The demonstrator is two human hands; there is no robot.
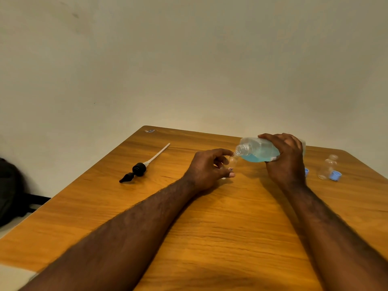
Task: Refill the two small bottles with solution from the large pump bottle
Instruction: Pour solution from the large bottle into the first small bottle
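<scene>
My right hand (288,159) grips the large clear bottle (257,151), tipped on its side with its open threaded neck pointing left. Blue solution pools along its lower side. My left hand (210,168) holds a small clear bottle (232,161) upright on the table, its mouth right under the large bottle's neck. The fingers hide most of that small bottle. A second small clear bottle (328,166) stands uncapped at the right, with a blue cap (335,176) lying beside it. Another blue cap (306,171) peeks out behind my right wrist.
The black pump head with its white tube (144,165) lies on the wooden table (210,238) to the left. A dark bag (10,190) sits on the floor beyond the table's left edge. A pale wall stands just behind the table.
</scene>
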